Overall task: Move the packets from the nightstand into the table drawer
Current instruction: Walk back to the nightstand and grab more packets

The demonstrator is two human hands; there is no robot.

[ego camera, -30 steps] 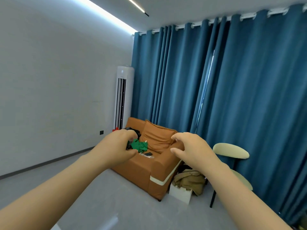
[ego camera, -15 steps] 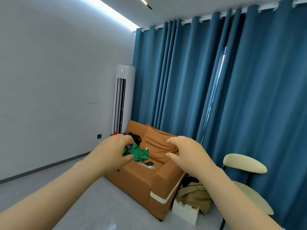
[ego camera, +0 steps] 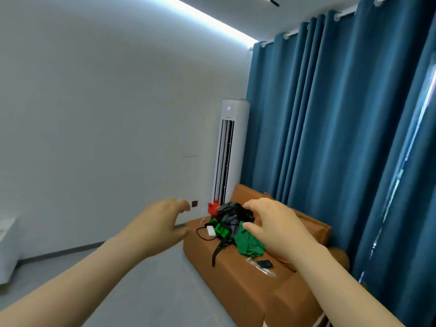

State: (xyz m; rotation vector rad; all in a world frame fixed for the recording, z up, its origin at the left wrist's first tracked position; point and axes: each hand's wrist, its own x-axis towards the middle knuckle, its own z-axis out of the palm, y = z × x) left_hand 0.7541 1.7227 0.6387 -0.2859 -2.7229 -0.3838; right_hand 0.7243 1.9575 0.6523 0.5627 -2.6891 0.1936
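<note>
Left hand [ego camera: 160, 227], right hand [ego camera: 278, 227] raised; fingers [ego camera: 253, 205] loosely curled, gripping nothing.

Bright cool glow from ceiling light strip [ego camera: 200, 22]; soft motion blur, edges bowed

Your right hand [ego camera: 276, 227] covers the right side of the clothes pile [ego camera: 232, 215] and part of the cushion [ego camera: 313, 226] behind it. You see it and your left hand [ego camera: 162, 226] from the back only, so both palms are hidden. Both forearms leave the frame at the bottom. The sofa [ego camera: 247, 286] is cut off at its near end by the bottom edge. The curtain [ego camera: 330, 114] is cropped top and right. A white object [ego camera: 7, 251] at the left edge is mostly out of frame, kind not determinable. The small dark flat item [ego camera: 265, 263] on the seat is too small to identify. The display on the air conditioner [ego camera: 230, 149] is too blurred to read reliably.
</note>
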